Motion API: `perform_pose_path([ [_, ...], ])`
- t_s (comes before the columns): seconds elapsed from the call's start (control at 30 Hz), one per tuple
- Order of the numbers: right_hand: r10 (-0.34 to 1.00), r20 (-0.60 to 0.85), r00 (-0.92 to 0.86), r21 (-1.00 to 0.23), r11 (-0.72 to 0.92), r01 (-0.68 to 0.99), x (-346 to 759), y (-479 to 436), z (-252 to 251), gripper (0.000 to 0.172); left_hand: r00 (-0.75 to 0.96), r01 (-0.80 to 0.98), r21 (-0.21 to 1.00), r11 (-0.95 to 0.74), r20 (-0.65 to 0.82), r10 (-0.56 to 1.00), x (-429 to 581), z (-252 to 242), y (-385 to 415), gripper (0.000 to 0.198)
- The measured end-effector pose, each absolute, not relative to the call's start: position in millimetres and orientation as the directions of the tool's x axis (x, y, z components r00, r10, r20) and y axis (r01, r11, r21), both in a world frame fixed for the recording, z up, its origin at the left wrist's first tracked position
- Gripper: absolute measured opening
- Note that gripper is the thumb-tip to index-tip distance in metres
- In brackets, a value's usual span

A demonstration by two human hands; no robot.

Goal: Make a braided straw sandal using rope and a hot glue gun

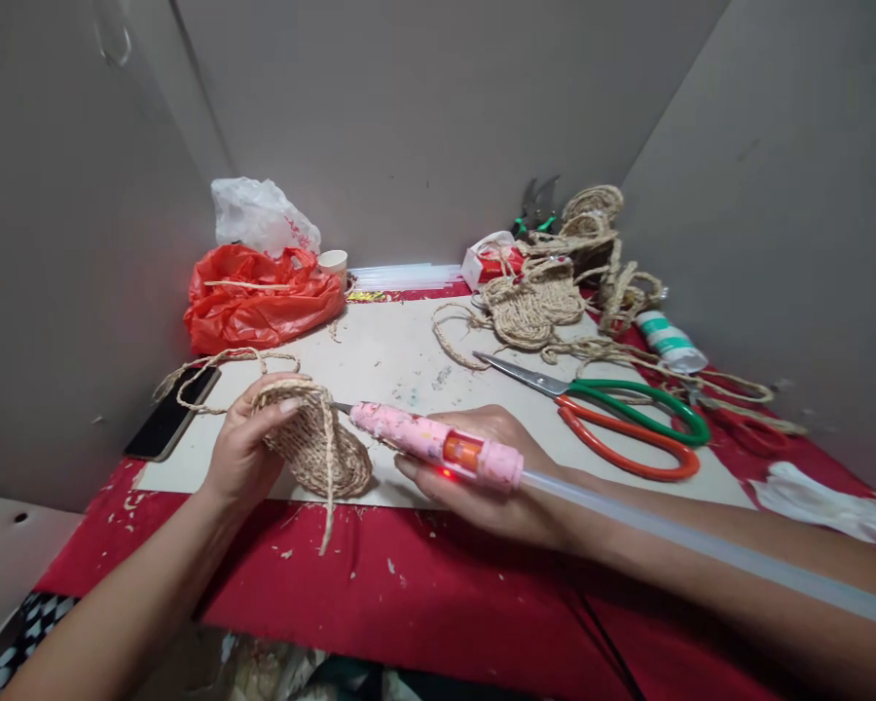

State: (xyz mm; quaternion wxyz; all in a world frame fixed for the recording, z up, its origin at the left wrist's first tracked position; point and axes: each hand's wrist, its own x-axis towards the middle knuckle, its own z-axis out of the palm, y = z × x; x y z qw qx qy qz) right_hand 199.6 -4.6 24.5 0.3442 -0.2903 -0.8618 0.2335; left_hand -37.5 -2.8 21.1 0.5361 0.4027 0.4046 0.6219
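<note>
My left hand (244, 443) is closed around one end of a woven straw sole (310, 448), thumb on its face. A braided straw cord (328, 438) runs along and across the sole, its loose end hanging below. In my right hand (474, 477) is a pink hot glue gun (423, 433) with a red light lit. Its dark nozzle meets the cord at the sole's right edge; I cannot tell whether any glue is coming out. A long clear glue stick (701, 545) sticks out of the gun's back, over my right forearm.
Scissors (569, 389) with green and orange handles lie right of centre on the pale board (394, 341). Straw pieces (529, 307) and cords heap at the back right. A phone (171, 419), a red plastic bag (263, 302) and a paper cup (333, 265) are at left. Grey partitions surround the table.
</note>
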Motion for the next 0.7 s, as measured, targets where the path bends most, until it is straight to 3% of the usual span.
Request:
perform_pose_path([
  [0.13,0.718,0.388,-0.578,-0.737,0.618,0.272,200.3,-6.0,28.4,0.019,-0.12,-0.477,0.878,-0.04,-0.019,0.993,-44.1,26.3,2.5,0.021],
  [0.27,0.765,0.278,-0.581,-0.855,0.473,0.213,199.1,-7.6,32.6,0.028,-0.03,-0.555,0.826,0.095,-0.133,0.991,-47.3,31.4,0.3,0.023],
  [0.53,0.763,0.292,-0.577,-0.891,0.436,0.126,188.6,-11.7,34.8,0.02,0.254,-0.636,0.732,0.243,-0.098,0.962,-41.8,36.6,-7.3,0.012],
  [0.7,0.755,0.284,-0.591,-0.904,0.417,0.098,186.2,-13.6,37.1,0.015,0.331,-0.608,0.741,0.285,-0.089,0.939,-37.5,35.8,-7.9,0.011],
])
